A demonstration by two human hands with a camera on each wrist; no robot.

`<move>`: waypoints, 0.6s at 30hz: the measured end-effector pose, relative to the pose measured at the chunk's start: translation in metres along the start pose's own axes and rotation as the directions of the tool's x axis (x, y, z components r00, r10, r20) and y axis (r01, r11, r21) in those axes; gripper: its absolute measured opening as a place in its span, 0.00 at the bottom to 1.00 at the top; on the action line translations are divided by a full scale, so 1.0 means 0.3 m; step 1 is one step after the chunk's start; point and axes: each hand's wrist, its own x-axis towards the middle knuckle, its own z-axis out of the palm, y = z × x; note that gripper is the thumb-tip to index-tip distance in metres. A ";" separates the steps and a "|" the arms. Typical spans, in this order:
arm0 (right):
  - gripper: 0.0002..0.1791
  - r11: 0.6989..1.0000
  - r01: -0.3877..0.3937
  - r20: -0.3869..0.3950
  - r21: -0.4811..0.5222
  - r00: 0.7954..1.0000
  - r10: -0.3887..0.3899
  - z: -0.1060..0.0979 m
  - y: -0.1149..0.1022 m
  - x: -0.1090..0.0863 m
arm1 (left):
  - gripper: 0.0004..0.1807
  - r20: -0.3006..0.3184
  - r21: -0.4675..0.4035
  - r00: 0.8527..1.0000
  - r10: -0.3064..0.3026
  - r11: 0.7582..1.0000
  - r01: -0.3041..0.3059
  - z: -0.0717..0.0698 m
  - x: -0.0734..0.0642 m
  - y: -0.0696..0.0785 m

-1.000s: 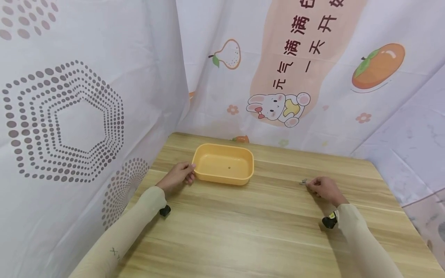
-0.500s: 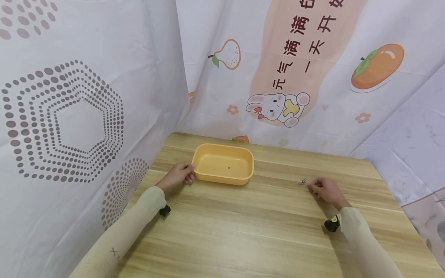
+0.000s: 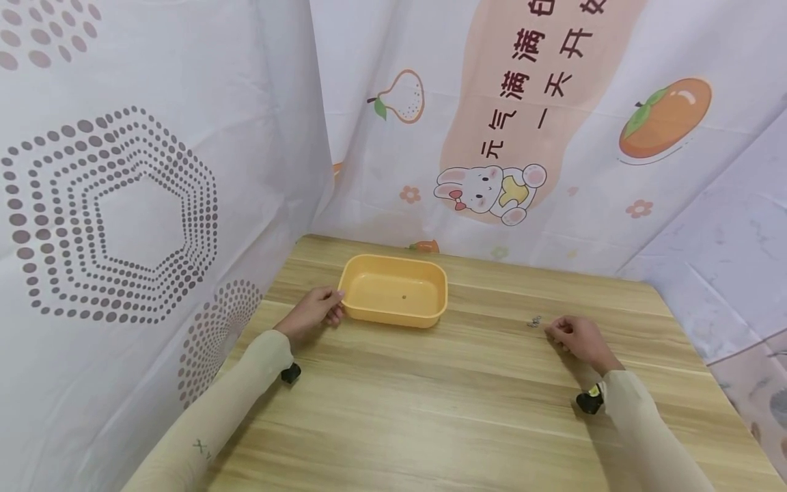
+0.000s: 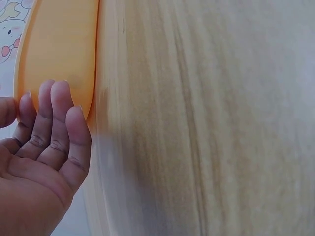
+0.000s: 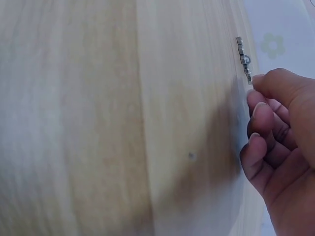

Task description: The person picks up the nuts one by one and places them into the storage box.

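A yellow rectangular plastic basin stands on the wooden table. My left hand is at its near left corner, thumb and forefinger pinching the rim. In the left wrist view the other fingers of the left hand lie against the basin's wall. Several small silvery metal pieces lie clustered on the table to the right. Beside them is my right hand, fingers curled and thumb tip close to the forefinger. In the right wrist view the metal pieces reach near the thumb tip; anything between the fingertips is hidden.
The wooden table ends at a patterned white curtain at the back. Another curtain hangs close along the left side. Inside the basin, a small dark spot shows on its floor.
My right hand has drawn slightly right, leaving a small gap to the metal pieces in the head view. The left hand and the basin have stayed put.
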 end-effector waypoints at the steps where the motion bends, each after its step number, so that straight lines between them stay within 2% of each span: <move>1: 0.17 1.000 0.003 -0.003 -0.002 1.000 -0.003 0.001 0.001 0.000 | 0.21 0.002 0.001 1.000 0.001 1.000 -0.001 0.001 0.000 0.001; 18: 0.17 1.000 0.007 -0.046 0.000 0.999 -0.007 0.013 -0.001 0.002 | 0.20 0.012 0.001 1.000 -0.008 1.000 0.008 0.000 0.002 0.005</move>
